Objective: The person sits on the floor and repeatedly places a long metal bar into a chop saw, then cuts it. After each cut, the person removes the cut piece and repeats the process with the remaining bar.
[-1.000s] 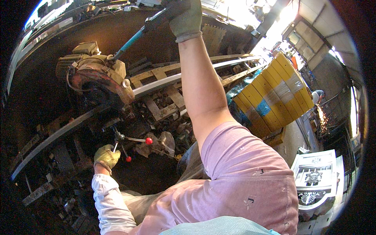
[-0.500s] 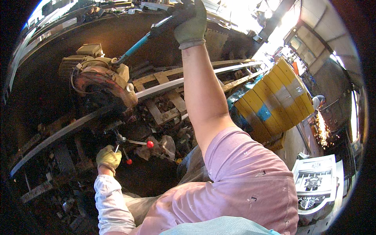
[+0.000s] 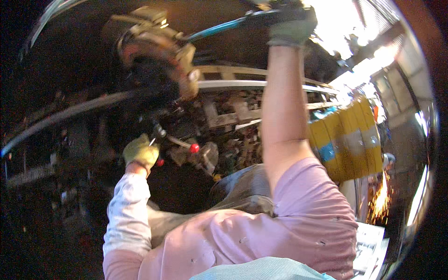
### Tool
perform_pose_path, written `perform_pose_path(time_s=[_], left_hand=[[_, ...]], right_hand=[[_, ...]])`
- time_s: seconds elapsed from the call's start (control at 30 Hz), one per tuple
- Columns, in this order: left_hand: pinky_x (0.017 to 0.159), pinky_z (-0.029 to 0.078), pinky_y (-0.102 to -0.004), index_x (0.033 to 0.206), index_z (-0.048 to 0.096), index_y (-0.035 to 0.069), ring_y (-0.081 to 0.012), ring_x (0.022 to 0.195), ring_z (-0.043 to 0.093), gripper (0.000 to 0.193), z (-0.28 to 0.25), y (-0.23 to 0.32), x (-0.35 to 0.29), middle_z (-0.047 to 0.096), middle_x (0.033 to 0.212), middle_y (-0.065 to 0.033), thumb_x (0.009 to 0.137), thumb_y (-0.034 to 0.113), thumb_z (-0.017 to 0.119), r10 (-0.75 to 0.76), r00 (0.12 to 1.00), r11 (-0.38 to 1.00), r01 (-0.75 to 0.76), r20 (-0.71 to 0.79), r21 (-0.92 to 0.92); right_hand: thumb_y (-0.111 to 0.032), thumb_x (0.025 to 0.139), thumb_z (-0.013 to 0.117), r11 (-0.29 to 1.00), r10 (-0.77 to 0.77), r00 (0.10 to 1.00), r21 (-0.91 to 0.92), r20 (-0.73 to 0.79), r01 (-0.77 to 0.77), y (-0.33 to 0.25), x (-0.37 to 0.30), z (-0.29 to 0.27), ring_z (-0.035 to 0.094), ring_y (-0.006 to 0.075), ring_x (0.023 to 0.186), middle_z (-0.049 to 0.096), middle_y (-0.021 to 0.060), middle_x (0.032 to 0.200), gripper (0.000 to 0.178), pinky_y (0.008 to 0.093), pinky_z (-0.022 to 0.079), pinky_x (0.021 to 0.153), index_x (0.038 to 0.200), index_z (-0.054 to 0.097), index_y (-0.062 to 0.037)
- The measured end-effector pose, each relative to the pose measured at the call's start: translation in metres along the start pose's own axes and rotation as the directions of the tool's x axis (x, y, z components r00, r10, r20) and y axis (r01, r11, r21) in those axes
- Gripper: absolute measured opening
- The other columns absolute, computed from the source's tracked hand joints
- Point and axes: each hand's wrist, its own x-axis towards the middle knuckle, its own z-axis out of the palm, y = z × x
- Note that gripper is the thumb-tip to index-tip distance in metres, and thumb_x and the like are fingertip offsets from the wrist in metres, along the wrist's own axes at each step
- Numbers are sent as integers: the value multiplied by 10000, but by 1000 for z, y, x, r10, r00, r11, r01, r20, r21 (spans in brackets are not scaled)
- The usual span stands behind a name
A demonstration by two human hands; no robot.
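My gloved left hand [image 3: 141, 151] is closed around one spoke of a hand crank with red ball knobs [image 3: 194, 148], low at the left. At the top, my gloved right hand [image 3: 293, 29] wraps round the dark grip of a long blue lever [image 3: 217, 31]. That lever runs left into a cut-off saw [image 3: 156, 44] with a bulky motor and a dirty reddish guard. Beneath the saw lies a long pale metal bar [image 3: 233, 84], stretching from far left to the right. Motion blur and shadow hide where the blade meets the bar.
Yellow slatted panels [image 3: 345, 140] with blue and clear wrapping stand to the right. Beyond them a person [image 3: 388, 159] works amid orange sparks [image 3: 380, 200]. White ornamented panels [image 3: 371, 249] lie at lower right. Timber rails and scrap surround the bar.
My view has turned, so the saw, bar and yellow panels sit further right and tilt differently. Both hands keep hold of the same lever and crank. The picture is blurrier.
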Motion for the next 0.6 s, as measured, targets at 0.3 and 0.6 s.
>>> perform_pose_path(time_s=[0.3, 0.6], left_hand=[[880, 584, -526, 1170, 663, 52, -401, 1034, 735, 370, -23, 15, -5, 765, 1073, -198, 944, 341, 612, -115, 988, 991, 121, 104, -55], [895, 584, -510, 1180, 677, 60, -381, 1053, 738, 419, -28, 10, -1, 773, 1092, -180, 925, 390, 644, -125, 973, 980, 151, 192, -127]], right_hand=[[-787, 939, 525, 968, 144, 983, -220, 112, -117, 69, 60, 111, 594, 243, 876, 611, 107, 982, 690, 427, 492, 723, 1119, 561, -121], [-639, 963, 562, 889, 367, 861, -406, 353, -213, 180, 39, 186, 600, 215, 776, 632, 75, 889, 515, 393, 506, 675, 1037, 612, -132]])
